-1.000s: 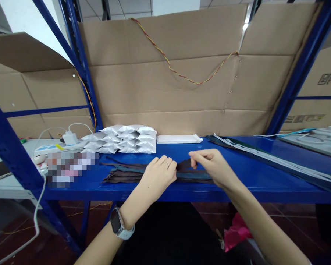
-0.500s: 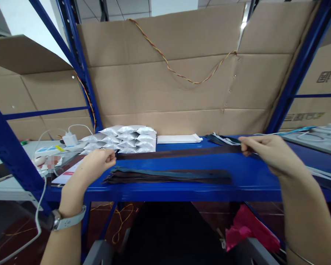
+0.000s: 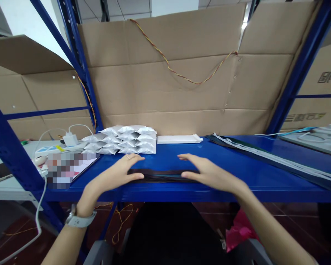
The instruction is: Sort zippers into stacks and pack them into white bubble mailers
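Note:
A compact bundle of dark brown and teal strips (image 3: 162, 176) lies near the front edge of the blue steel shelf (image 3: 237, 184). My left hand (image 3: 118, 172) rests at its left end, with the thumb against it. My right hand (image 3: 206, 173) cups its right end, fingers spread and thumb touching the strips. Neither hand closes on the bundle. The middle of the bundle is in plain view, but its inner layers are hidden.
Behind my hands are a stack of silver foil pouches (image 3: 121, 141) and a flat white packet (image 3: 179, 139). A long sheaf of dark, white-edged strips (image 3: 253, 152) lies at right. A white charger (image 3: 70, 140) sits on a power strip at left. Cardboard lines the back.
My hands have moved from wide apart to either side of the bundle. The long strap they held and the strips laid flat now appear as one compact bundle.

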The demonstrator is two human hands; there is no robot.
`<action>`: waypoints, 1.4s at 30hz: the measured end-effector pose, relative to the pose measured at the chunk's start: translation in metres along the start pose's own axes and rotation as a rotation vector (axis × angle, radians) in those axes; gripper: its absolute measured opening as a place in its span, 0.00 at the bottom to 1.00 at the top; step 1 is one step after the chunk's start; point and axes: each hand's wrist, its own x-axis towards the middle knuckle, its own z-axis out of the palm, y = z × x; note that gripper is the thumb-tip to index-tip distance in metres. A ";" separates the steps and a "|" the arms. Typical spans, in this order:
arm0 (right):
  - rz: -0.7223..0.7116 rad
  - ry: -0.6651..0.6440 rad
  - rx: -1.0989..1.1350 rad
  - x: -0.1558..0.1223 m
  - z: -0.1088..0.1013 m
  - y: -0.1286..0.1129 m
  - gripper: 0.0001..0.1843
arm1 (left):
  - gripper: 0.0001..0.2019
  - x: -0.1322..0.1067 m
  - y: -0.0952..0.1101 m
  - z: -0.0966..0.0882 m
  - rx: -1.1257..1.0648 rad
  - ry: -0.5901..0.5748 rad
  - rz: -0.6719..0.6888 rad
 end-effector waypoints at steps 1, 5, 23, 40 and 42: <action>-0.045 -0.009 -0.006 0.004 0.013 -0.010 0.35 | 0.27 0.002 0.004 0.010 0.010 -0.021 0.023; -0.127 0.029 -0.181 0.010 0.054 -0.033 0.37 | 0.26 -0.005 0.010 0.040 0.112 -0.015 0.052; -0.120 0.015 -0.375 -0.023 0.043 -0.043 0.08 | 0.12 -0.040 0.036 0.041 0.536 0.128 0.186; 0.151 0.515 0.912 0.018 0.033 -0.078 0.21 | 0.10 0.038 0.134 0.054 -0.470 0.555 -0.246; 0.114 0.515 0.864 0.015 0.028 -0.073 0.20 | 0.10 0.039 0.132 0.051 -0.483 0.539 -0.254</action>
